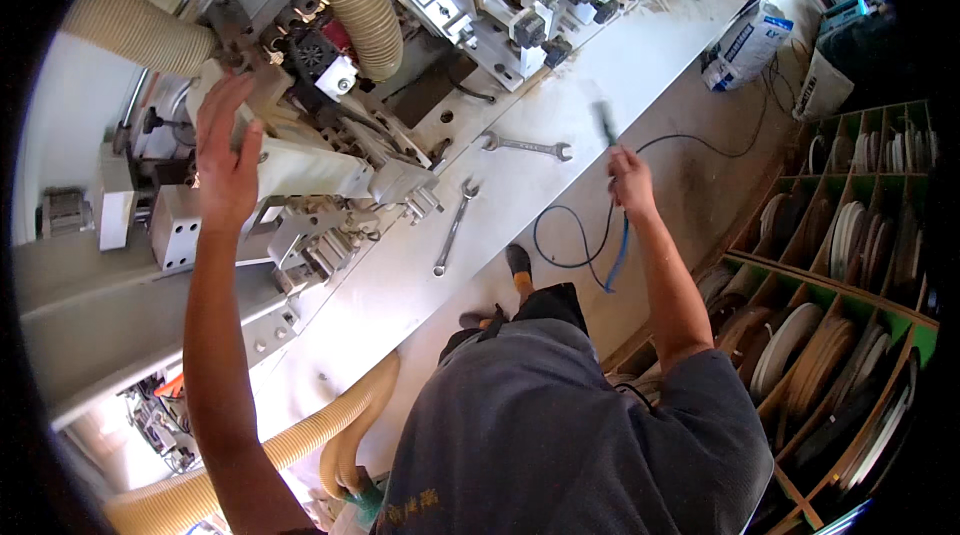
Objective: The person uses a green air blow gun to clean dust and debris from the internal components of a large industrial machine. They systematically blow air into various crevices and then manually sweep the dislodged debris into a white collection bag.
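My left hand [226, 150] is raised over the machine, fingers stretched out and thumb apart, beside a light metal arm [310, 168]. It holds nothing; whether it touches the machine I cannot tell. Out to the right, my right hand [631, 180] is closed round a slim dark air blow gun [605, 123], smeared by motion, its tip pointing away over the edge of the white bed [400, 280]. A blue hose [619, 255] hangs below that hand and loops toward the floor. Between my hands, an open-ended wrench [527, 146] and a combination wrench [457, 227] lie on the bed.
Ribbed dust hoses [350, 5] run into the machine, and another ribbed hose [300, 443] crosses at lower left. Black knobs [528, 30] stick out at the far side. Wooden racks with rolls of edge banding [810, 350] stand right. A white sack [745, 47] sits on the floor.
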Demonstrator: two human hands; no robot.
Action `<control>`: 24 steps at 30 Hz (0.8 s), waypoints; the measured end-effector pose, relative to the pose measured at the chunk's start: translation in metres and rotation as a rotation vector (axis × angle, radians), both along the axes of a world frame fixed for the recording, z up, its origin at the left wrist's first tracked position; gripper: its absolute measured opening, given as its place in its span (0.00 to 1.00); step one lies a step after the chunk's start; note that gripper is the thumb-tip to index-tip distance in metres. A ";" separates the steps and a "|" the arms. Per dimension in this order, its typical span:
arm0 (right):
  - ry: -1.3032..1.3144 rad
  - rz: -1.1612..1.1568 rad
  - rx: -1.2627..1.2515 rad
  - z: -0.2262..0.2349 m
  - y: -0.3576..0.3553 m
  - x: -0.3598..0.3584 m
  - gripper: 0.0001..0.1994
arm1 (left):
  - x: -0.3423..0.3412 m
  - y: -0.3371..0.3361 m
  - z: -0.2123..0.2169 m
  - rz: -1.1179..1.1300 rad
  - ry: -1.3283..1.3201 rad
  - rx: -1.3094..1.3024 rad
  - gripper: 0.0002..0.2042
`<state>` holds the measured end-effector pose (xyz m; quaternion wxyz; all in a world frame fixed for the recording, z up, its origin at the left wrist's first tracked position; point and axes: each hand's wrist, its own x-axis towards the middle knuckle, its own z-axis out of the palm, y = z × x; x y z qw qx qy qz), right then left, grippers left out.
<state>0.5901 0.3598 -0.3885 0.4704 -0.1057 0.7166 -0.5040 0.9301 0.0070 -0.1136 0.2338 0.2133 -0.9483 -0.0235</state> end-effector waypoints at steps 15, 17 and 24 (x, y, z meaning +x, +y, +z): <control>0.808 0.022 -0.093 -0.036 -0.196 0.044 0.20 | -0.002 0.003 0.004 0.052 -0.042 0.030 0.26; 0.729 -0.019 -0.057 -0.038 -0.204 0.046 0.20 | -0.005 0.004 0.004 0.045 -0.019 0.007 0.26; 0.328 0.307 -0.046 -0.042 -0.223 0.086 0.26 | -0.002 0.004 0.002 0.070 -0.040 0.018 0.27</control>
